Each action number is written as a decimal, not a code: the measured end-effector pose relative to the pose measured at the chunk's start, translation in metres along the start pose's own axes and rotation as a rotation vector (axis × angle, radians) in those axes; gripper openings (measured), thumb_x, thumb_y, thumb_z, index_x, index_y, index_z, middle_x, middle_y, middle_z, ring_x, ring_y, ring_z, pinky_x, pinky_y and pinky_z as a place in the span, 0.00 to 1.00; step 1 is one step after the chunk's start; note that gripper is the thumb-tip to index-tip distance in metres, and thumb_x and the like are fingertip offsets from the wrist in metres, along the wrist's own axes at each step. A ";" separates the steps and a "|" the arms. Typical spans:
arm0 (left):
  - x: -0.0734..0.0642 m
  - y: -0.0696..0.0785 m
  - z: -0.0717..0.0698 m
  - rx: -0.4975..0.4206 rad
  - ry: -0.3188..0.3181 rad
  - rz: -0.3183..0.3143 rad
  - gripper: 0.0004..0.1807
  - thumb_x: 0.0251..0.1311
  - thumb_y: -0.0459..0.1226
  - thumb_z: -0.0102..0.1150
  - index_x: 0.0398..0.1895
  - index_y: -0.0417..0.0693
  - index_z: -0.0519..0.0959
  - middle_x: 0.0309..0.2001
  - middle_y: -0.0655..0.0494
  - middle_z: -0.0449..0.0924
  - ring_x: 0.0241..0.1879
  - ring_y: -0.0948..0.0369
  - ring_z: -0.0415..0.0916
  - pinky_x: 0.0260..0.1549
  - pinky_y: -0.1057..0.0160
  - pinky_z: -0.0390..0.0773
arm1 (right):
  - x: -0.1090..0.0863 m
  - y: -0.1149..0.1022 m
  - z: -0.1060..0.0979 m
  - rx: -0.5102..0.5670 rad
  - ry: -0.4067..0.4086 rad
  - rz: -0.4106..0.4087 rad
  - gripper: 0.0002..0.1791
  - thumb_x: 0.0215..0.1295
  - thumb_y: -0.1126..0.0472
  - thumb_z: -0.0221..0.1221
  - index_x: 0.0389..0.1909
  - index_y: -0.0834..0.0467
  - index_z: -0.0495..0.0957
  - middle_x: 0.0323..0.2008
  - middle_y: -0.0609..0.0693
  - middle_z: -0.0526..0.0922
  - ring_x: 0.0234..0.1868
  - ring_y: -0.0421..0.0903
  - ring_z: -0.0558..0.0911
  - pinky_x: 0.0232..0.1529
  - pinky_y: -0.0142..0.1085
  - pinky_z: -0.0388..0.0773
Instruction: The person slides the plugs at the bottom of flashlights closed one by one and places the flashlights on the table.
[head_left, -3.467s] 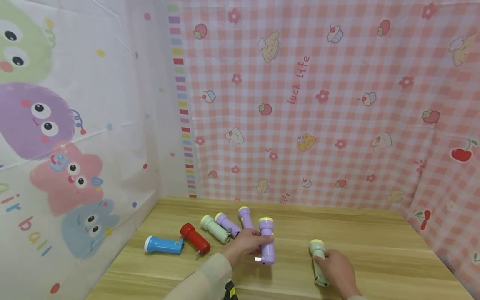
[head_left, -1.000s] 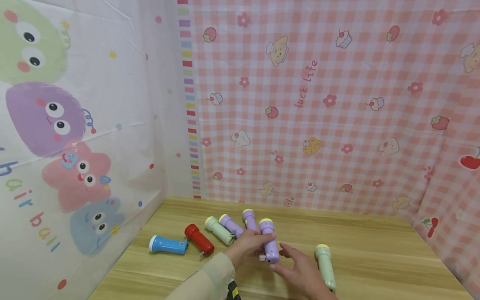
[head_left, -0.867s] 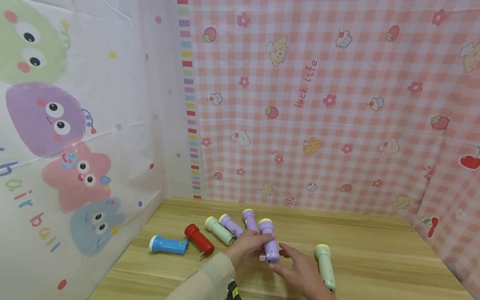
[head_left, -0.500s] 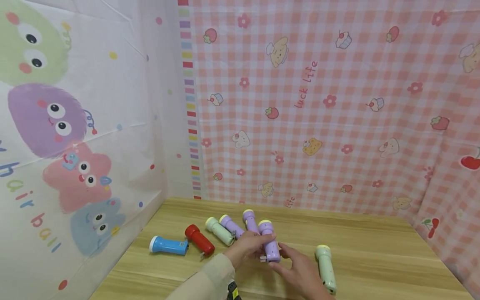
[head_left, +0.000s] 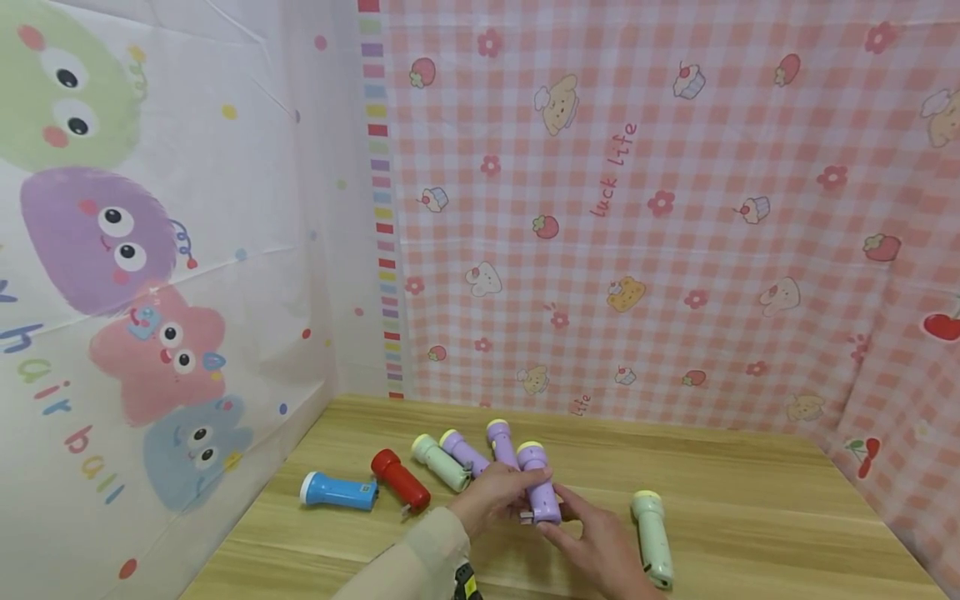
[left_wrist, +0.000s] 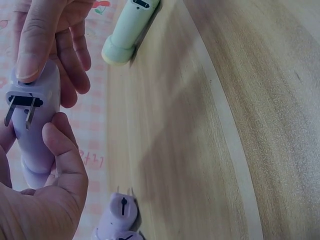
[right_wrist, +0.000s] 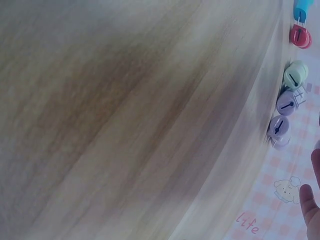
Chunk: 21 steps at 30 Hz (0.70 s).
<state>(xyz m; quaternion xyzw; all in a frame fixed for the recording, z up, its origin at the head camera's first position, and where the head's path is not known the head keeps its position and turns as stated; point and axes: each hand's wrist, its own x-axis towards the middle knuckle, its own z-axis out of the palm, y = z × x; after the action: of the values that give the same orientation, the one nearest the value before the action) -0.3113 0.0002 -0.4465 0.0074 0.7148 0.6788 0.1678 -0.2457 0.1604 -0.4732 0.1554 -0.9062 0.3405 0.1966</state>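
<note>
- We judge the work to be partway along; the purple plug-in flashlight (head_left: 542, 502) in hand has its 2 metal prongs (left_wrist: 30, 114) standing out from its end.
- On the table (head_left: 750, 500) to the right lies a lone pale green flashlight (head_left: 653, 537); we see no prongs standing out there, so we judge it likely dealt with.
- On the left lie 5 more, which we judge likely left to do: a blue flashlight (head_left: 339, 492), a red flashlight (head_left: 401, 481), a mint flashlight (head_left: 441, 463) and 2 purple flashlights (head_left: 501, 442); prongs show on the red and mint; on the blue we cannot be sure.
- Our left hand (head_left: 491, 492) is clamped round the held flashlight's body, prong end toward us.
- Our right hand (head_left: 600, 542) sets its thumb on that end, just beside the prongs; its fingers stay loose and apart, beside the flashlight, not wrapped round it.
</note>
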 end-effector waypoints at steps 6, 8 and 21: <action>-0.001 0.000 0.000 -0.002 -0.008 0.003 0.18 0.63 0.41 0.65 0.37 0.30 0.79 0.30 0.47 0.83 0.29 0.60 0.81 0.30 0.65 0.82 | 0.000 0.000 0.002 0.004 0.009 -0.018 0.31 0.59 0.47 0.69 0.59 0.59 0.78 0.34 0.41 0.88 0.39 0.41 0.84 0.38 0.38 0.79; -0.001 -0.001 0.000 -0.005 -0.011 0.004 0.18 0.63 0.41 0.65 0.38 0.29 0.79 0.31 0.47 0.83 0.31 0.59 0.82 0.32 0.64 0.82 | 0.000 0.000 0.002 -0.001 0.014 -0.025 0.30 0.58 0.48 0.70 0.59 0.59 0.79 0.33 0.41 0.88 0.38 0.41 0.84 0.37 0.37 0.79; -0.002 0.000 -0.003 0.015 -0.021 0.025 0.15 0.63 0.40 0.65 0.35 0.34 0.78 0.25 0.51 0.81 0.17 0.67 0.71 0.18 0.74 0.72 | -0.001 0.001 0.003 0.024 0.020 -0.091 0.23 0.59 0.59 0.69 0.56 0.59 0.80 0.31 0.44 0.87 0.34 0.41 0.83 0.31 0.34 0.77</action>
<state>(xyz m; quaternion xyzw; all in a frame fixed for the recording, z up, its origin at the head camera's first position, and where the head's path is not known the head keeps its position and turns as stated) -0.3104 -0.0036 -0.4460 0.0248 0.7181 0.6752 0.1670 -0.2459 0.1591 -0.4761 0.1957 -0.8920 0.3437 0.2190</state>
